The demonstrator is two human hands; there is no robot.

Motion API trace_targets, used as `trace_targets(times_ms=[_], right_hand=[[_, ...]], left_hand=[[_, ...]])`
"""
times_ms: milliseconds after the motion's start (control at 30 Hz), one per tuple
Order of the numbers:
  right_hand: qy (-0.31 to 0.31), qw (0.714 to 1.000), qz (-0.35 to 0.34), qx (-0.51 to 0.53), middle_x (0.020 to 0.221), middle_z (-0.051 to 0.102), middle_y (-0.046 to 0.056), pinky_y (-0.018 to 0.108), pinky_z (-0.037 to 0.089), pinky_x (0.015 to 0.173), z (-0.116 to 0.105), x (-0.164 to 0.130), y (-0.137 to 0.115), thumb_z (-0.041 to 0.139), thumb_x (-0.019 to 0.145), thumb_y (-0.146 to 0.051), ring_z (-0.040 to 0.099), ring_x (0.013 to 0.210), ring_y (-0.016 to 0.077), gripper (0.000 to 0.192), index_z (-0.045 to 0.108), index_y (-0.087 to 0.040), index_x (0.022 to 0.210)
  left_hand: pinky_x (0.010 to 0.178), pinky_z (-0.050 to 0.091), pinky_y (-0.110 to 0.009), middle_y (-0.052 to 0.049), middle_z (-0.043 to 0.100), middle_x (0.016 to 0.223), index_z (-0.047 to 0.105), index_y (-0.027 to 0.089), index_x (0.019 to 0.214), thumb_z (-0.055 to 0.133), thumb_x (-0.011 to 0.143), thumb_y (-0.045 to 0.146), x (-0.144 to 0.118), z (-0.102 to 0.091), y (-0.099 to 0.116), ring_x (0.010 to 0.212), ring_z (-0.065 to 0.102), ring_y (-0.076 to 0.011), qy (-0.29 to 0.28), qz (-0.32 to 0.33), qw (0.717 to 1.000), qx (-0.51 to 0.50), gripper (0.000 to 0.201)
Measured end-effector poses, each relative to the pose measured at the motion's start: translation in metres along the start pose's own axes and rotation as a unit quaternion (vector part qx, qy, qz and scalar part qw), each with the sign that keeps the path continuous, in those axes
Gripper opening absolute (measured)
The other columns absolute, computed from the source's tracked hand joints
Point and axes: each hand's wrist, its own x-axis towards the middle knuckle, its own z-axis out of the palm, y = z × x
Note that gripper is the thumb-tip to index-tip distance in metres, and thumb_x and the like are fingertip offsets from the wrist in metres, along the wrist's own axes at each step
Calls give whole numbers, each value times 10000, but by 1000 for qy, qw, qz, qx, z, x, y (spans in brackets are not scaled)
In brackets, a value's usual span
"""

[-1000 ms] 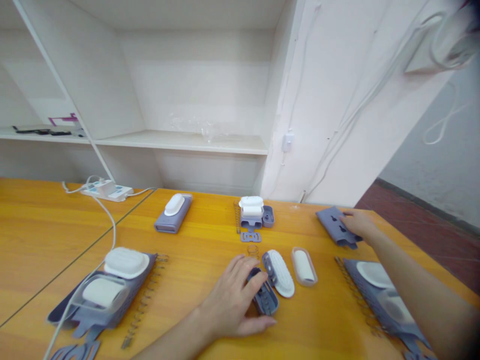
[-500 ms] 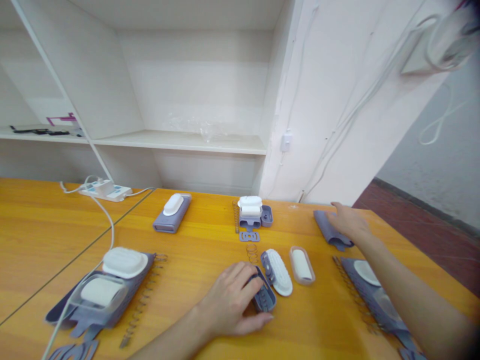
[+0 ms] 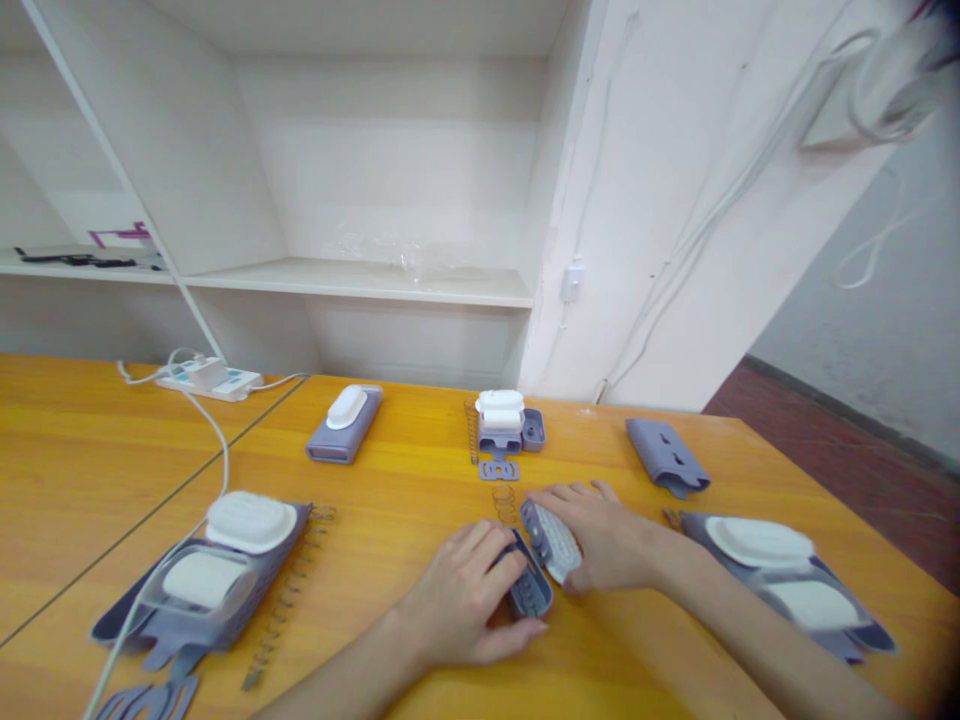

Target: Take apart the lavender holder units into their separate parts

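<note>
Brush-like white oval part (image 3: 556, 541) lies near the middle of our yellow wooden table (image 3: 405, 480), and our right hand (image 3: 607, 540) now wraps over it, fingers curled around its far side and clamped on it. Half a second ago that hand was well off to the right, pressing the flat grey-purple plate (image 3: 666, 455) near the table's far edge; it has let go of the plate and come across to the centre, covering the clear-rimmed oval piece that showed beside the brush before. Our left hand (image 3: 469, 600) has hardly moved: it rests palm down on the small grey-purple housing (image 3: 529, 590), fingers together over its near end, pressing rather than gripping. The housing and the brush part touch side by side between our two hands.

A small spring (image 3: 505, 500) lies just beyond them, and further back stands a stack of white and grey parts (image 3: 504, 425). A grey block with a white cap (image 3: 345, 424) sits to the left of it. At the left, a tray of parts (image 3: 217, 580) lies with a long spring (image 3: 289, 600) beside it; another tray (image 3: 787, 590) sits at the right. A white cable runs to a power strip (image 3: 210, 380) at the back left. Behind the table are white shelves (image 3: 360, 280) and a white wall (image 3: 675, 220) with cables running along it.
</note>
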Motion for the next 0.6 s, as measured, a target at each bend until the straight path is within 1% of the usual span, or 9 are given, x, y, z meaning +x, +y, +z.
trace_targets(times_ms=[133,233,333,433,533,600], right_hand=[[20,1000,-4,-17,1134,551,82,439,310,897,9,1,-4,660,579,-335,510,1025,292,691,474,-283,1243],[23,1000,-3,-19,1099,530,83,418,327,871,9,-1,-6,673,533,-295,507,997,285,707,476,-262,1211],[28,1000,-2,-10,1149,493,90,400,354,851,5,-3,-7,647,485,-193,495,1007,282,802,427,-251,1254],[54,998,-7,9,1241,445,96,387,370,875,0,-4,-7,568,474,-79,478,1056,272,862,385,-250,1298],[94,994,-32,37,1273,434,89,372,376,924,-5,-2,-4,518,491,-29,468,1103,260,802,429,-243,1259],[123,990,-42,55,1281,434,82,354,368,966,-9,1,4,498,500,-11,451,1149,248,753,465,-233,1219]], left_hand=[[800,491,-366,-113,579,1002,551,151,1008,517,829,487,0,0,0,929,543,-234,-4,-2,1000,-1,382],[793,494,-360,-109,579,984,552,154,1007,524,824,487,1,-1,0,924,546,-229,1,-2,1000,0,381],[783,495,-356,-107,581,983,553,158,1011,531,822,483,1,-1,0,919,547,-228,-3,-3,1000,1,376],[775,495,-347,-105,582,979,551,160,1018,529,824,477,1,-1,1,908,548,-222,2,0,1000,-1,372],[775,494,-341,-106,584,981,547,161,1022,529,825,471,0,-1,1,905,550,-217,12,0,1000,0,368],[774,495,-339,-106,584,983,545,162,1022,527,826,471,1,-1,1,905,551,-216,13,1,1000,2,366]])
